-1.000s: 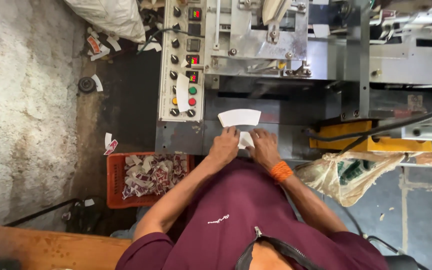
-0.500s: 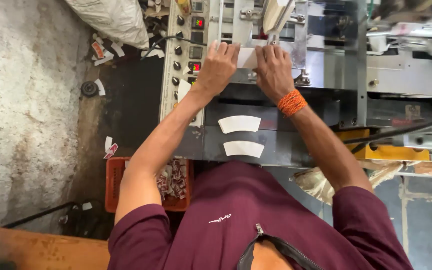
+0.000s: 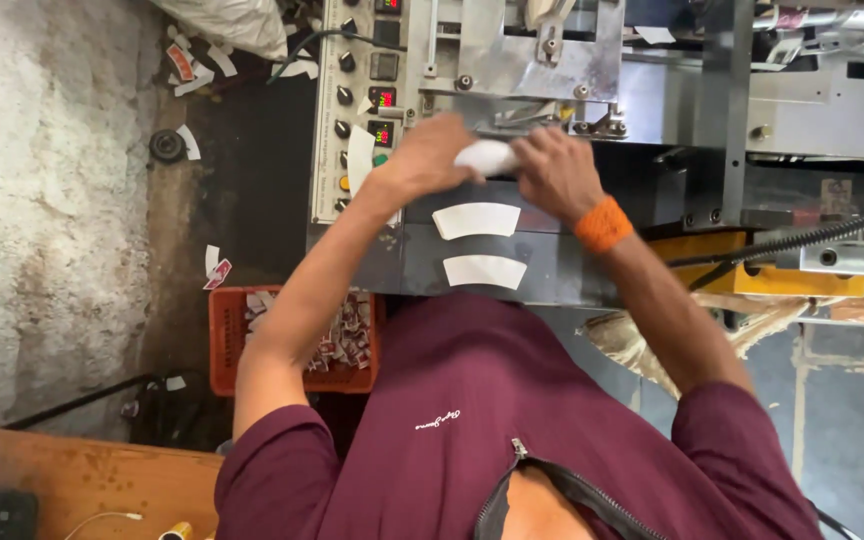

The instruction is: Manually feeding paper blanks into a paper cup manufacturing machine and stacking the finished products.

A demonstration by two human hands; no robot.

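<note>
Two curved white paper blanks [image 3: 476, 220] [image 3: 484, 271] are laid one behind the other on the grey metal machine ledge [image 3: 552, 265]. On the dark floor [image 3: 252, 190], an orange crate [image 3: 297, 345] of paper scraps is set beside the machine, and loose paper scraps [image 3: 214, 272] are scattered nearby.

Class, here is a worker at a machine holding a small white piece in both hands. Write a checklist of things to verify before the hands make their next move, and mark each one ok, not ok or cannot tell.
1. Both hands on the white piece: ok; left hand and right hand meet on it.
2. Grip firm: cannot tell; the fingers are blurred.
3. Curved white blanks flat on the machine's grey front: ok; two lie apart, one above the other.
4. Hands off the control panel: ok.
5. Black hose away from the arms: ok.
6. Orange crate of scraps beside the person: ok.
</note>
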